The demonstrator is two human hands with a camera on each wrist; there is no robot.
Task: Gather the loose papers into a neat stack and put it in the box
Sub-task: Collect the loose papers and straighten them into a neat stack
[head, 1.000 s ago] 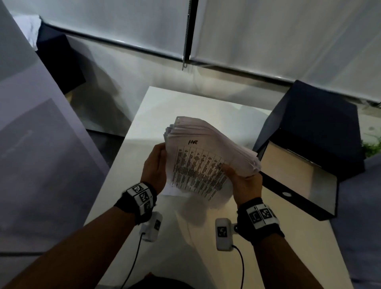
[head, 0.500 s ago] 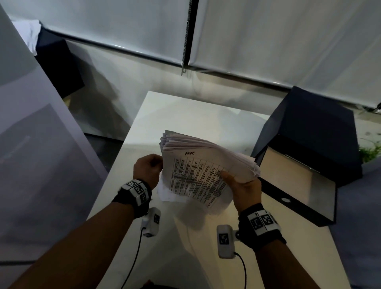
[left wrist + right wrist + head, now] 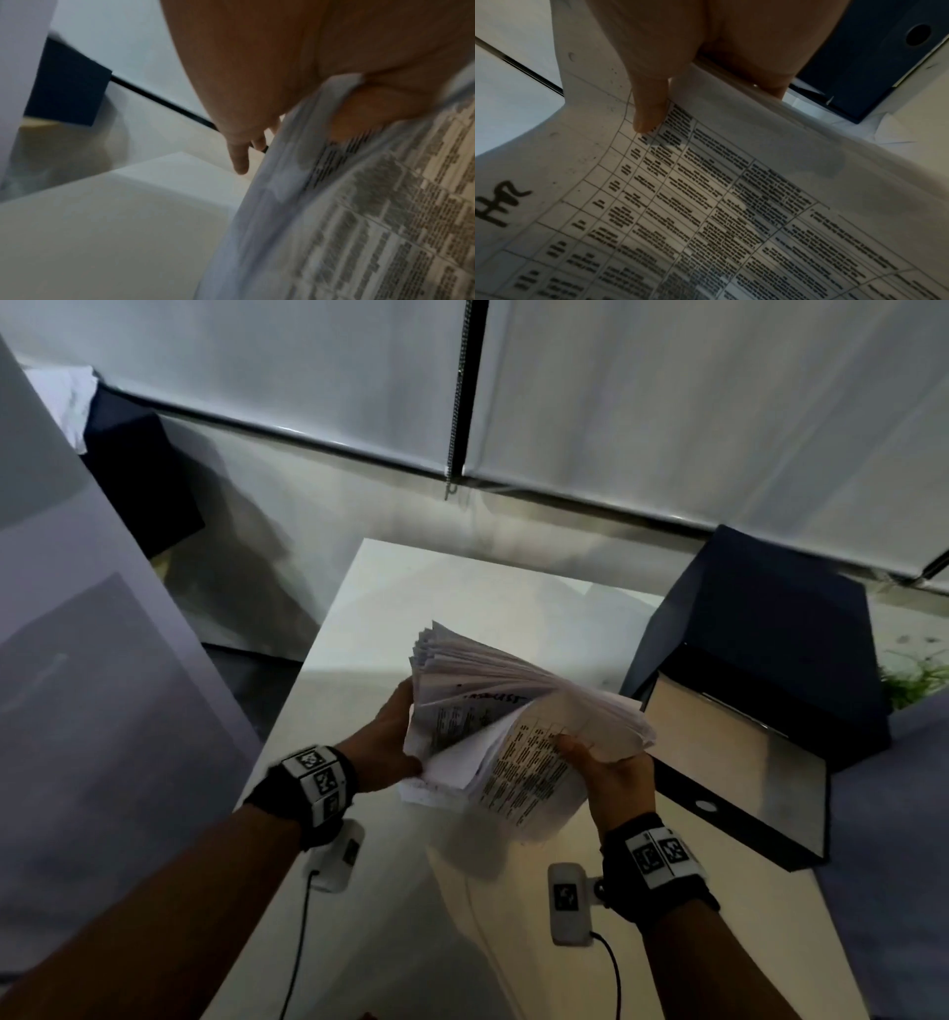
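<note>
So I've got the whole stack of papers [image 3: 518, 726] up in the air over the white table [image 3: 390, 608], both hands on it. My left hand [image 3: 382, 742] grips the left edge, thumb curled over the near side and the other fingers behind the sheets. My right hand [image 3: 611, 773] pinches the right end, thumb [image 3: 647, 113] pressed down on the printed table of the top sheet, the rest of the fingers underneath where I can't see them.

This thing is floppy. It's a thick pile, so probably some real weight to it, but every sheet is thin and soft. The top pages are already peeling up and curling toward my right hand, and the far corner is fanned out, nowhere near squared. Sheets slide on each other easily, so I reckon one loose grip and the middle ones slip out.

Best hold, I think, is both short edges, thumbs on top, fingers flat below, squeezing enough to lock the layers. The dark blue box [image 3: 760, 711] sits open just beside my right hand, on the table's right side.
</note>
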